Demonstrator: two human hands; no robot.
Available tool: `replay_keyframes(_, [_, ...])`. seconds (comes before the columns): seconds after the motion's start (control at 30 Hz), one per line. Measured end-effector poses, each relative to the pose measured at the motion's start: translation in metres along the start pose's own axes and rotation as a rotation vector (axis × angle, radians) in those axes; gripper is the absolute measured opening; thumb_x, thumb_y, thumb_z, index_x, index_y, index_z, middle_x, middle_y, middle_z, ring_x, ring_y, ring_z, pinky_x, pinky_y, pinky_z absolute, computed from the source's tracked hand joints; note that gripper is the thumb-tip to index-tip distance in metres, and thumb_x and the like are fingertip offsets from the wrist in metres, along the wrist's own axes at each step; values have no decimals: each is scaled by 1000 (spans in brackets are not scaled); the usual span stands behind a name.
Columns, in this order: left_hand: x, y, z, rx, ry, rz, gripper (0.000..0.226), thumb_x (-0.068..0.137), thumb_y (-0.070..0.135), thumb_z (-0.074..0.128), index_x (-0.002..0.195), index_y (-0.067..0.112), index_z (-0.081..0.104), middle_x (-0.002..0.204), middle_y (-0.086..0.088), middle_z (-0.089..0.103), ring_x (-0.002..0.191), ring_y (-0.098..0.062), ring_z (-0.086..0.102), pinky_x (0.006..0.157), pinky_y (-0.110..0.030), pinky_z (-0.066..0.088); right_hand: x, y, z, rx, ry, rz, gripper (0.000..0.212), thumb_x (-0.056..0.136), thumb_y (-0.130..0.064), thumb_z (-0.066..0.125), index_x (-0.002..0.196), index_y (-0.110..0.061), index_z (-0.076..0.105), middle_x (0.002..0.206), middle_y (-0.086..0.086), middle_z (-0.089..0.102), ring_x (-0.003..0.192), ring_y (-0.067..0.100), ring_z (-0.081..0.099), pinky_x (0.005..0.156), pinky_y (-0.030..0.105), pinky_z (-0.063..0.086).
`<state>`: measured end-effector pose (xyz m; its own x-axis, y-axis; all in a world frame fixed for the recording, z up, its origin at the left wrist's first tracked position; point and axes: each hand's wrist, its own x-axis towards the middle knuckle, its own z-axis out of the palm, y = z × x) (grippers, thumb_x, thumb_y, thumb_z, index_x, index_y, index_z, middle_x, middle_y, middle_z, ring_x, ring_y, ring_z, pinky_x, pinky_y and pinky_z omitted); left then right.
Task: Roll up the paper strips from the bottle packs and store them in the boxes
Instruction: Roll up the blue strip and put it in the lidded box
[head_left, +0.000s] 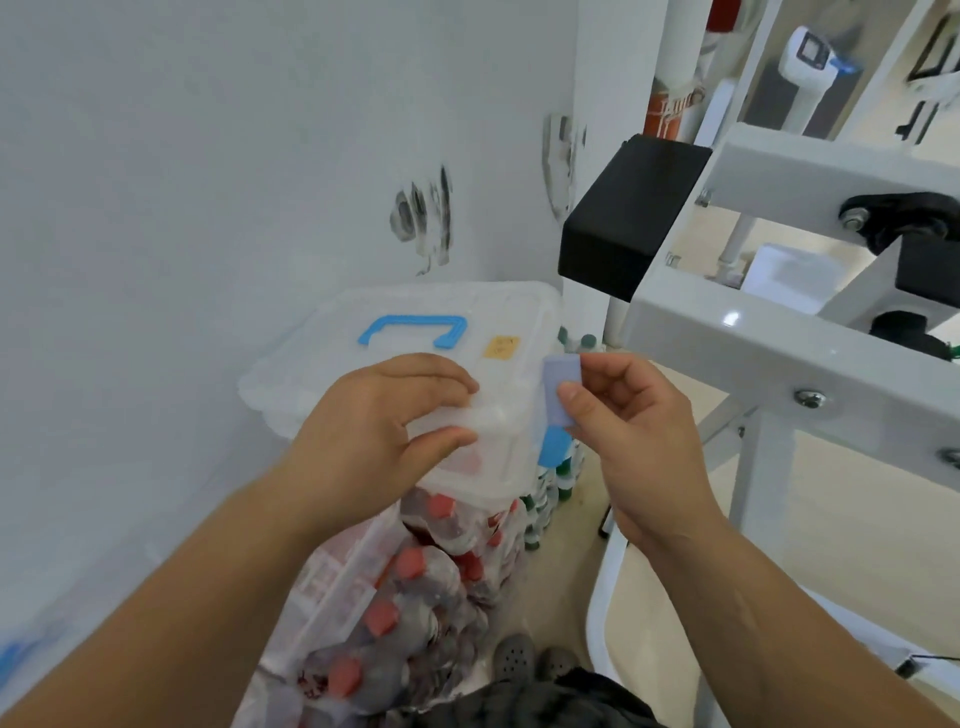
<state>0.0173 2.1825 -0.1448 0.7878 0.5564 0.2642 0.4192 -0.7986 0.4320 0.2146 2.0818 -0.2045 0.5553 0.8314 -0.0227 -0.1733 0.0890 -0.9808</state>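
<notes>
The left hand (384, 421) has its grip on the near edge of the lid (415, 358) of a clear plastic box: the thumb is under the rim and the fingers lie on top of it. This lid carries a blue handle (413, 328) and a small yellow sticker (501, 347). The box stands on top of a shrink-wrapped pack of bottles (395, 613) with red caps, close to the white wall (208, 182). The right hand (631, 431) is just to the right of the box and pinches a folded or rolled pale blue paper strip (561, 389) between the thumb and the fingertips; I cannot tell if it is fully rolled. The strip is held in the air beside the right corner of the lid, not inside the box. Under it a blue clasp (555, 446) is seen on the side of the box. More bottles with green caps (543, 493) stand on the floor behind the pack. At the right there is a white metal frame (779, 358) with a black pad (628, 213).
</notes>
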Motion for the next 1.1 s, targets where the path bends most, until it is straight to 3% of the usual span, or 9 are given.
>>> replay_keyframes(0.33, [5, 34, -35, 165, 129, 59, 30, 84, 35, 68, 99, 10, 76, 106, 2, 73, 98, -13, 69, 83, -35, 57, 6, -37, 2, 102, -89, -36, 17, 92, -9, 68, 108, -16, 70, 100, 1, 78, 97, 19, 74, 87, 33, 61])
replay_keyframes(0.5, [-1, 37, -34, 269, 42, 30, 36, 86, 39, 60, 100, 10, 75, 106, 1, 72, 93, -16, 70, 76, -35, 60, 5, -31, 5, 64, -120, -15, 17, 92, -7, 69, 102, -20, 70, 90, -12, 77, 85, 3, 72, 75, 17, 56])
replay_keyframes(0.73, [-42, 53, -42, 400, -38, -26, 34, 86, 38, 56, 94, 10, 74, 99, -1, 72, 81, -25, 71, 66, -40, 61, -15, -33, 21, 20, -245, 69, 13, 92, -11, 70, 103, -18, 72, 99, 2, 77, 91, 19, 75, 76, 35, 64])
replay_keyframes(0.9, [-56, 64, -40, 400, -67, -58, 35, 87, 44, 50, 87, 15, 69, 93, 1, 68, 78, -25, 66, 67, -40, 57, -23, -36, 30, -22, -266, 82, 15, 92, -7, 70, 104, -16, 72, 107, 14, 73, 90, 23, 74, 71, 30, 63])
replay_keyframes(1.1, [-94, 51, -51, 335, -21, -227, 24, 82, 40, 66, 83, 16, 69, 92, 3, 68, 80, -22, 66, 69, -36, 56, -35, -24, 60, -119, -376, 114, 16, 90, -5, 73, 102, -16, 72, 97, 2, 77, 83, 18, 74, 72, 31, 62])
